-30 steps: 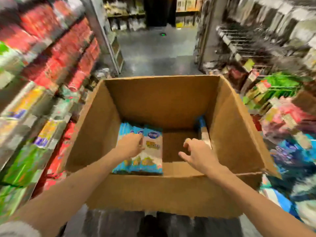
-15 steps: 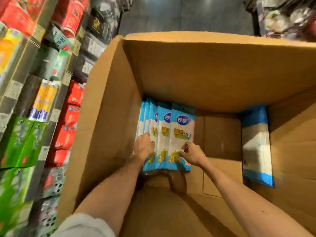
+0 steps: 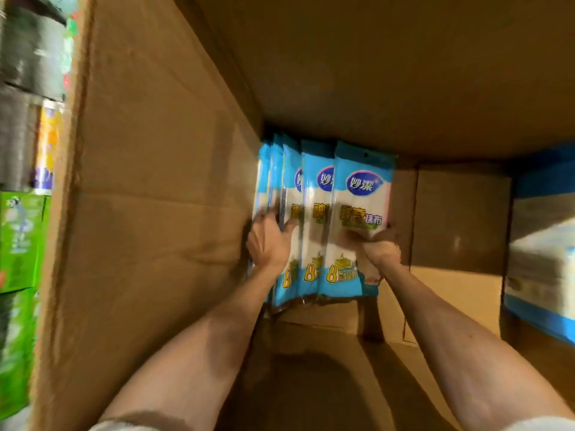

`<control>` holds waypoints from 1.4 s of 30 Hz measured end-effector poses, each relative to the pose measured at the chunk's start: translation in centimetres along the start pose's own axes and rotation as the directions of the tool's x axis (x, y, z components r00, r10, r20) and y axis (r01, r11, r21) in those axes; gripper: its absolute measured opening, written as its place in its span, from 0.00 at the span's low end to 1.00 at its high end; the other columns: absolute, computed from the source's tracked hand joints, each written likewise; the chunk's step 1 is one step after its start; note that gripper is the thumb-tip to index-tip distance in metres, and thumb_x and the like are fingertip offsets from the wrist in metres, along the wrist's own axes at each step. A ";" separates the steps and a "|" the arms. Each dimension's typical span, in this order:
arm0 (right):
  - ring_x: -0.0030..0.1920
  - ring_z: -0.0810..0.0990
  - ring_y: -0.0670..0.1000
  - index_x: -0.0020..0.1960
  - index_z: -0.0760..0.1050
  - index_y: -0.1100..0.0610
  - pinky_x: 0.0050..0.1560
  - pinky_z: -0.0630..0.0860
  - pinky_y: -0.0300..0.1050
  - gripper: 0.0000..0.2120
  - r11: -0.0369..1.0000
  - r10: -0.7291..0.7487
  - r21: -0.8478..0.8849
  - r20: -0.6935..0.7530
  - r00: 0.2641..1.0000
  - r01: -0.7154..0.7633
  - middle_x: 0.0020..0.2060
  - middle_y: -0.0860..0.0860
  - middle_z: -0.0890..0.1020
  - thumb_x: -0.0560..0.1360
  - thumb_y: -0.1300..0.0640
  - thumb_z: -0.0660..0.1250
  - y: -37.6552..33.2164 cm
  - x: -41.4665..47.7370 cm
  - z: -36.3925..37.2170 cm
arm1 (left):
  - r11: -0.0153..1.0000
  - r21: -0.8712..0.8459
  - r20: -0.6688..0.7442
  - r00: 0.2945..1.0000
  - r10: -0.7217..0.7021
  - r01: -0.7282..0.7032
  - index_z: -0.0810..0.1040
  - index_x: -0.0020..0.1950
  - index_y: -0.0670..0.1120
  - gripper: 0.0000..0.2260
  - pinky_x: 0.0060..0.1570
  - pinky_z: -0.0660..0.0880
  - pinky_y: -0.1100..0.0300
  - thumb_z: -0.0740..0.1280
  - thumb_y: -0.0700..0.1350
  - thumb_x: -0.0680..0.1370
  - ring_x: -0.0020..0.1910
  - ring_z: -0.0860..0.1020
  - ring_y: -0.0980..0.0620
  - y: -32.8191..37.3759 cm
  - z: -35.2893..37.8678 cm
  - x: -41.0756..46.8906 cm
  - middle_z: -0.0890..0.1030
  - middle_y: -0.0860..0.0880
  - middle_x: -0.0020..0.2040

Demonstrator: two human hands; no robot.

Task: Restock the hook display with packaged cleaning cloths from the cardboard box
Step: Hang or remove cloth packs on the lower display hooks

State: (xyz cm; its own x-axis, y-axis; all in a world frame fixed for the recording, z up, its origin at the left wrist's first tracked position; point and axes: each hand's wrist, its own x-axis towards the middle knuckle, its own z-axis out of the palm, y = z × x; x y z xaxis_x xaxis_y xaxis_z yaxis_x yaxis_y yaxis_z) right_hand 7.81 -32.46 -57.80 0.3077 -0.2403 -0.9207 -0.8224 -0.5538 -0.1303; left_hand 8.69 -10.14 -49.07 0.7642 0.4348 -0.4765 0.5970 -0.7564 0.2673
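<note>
Cardboard box (image 3: 155,213) interior: blue-white cloth packs (image 3: 314,213) upright along left wall. Left grip (image 3: 269,244) fingers spread, resting on packs. Right grip (image 3: 379,247) curled, pinching front pack (image 3: 361,194) edge.

One cardboard box (image 3: 155,213). Five packs of cleaning cloths (image 3: 361,194) show in the fanned row, counted by their blue tops. One further blue-and-white bundle (image 3: 541,259) lies at the right wall, too blurred to count its packs. Two hands are in view: left hand (image 3: 269,244) and right hand (image 3: 381,247).
</note>
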 end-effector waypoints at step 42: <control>0.38 0.86 0.47 0.48 0.81 0.55 0.34 0.81 0.41 0.04 0.118 -0.371 0.323 -0.863 0.344 0.939 0.39 0.47 0.87 0.75 0.56 0.72 30.5 -63.4 -28.3 | 0.013 -0.780 -0.382 0.493 0.782 -0.625 0.77 0.49 0.50 0.07 0.52 0.79 0.40 0.62 0.50 0.83 0.45 0.80 0.46 18.3 -28.4 -48.9 0.83 0.52 0.44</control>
State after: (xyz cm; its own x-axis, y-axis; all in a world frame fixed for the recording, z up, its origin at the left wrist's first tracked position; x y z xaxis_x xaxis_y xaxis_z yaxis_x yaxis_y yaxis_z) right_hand -23.27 -56.70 6.95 0.8240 -0.5645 0.0495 0.0369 -0.0337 -0.9988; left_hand -10.79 -31.39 2.94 0.9367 -0.1906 0.2936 -0.2791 0.0995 0.9551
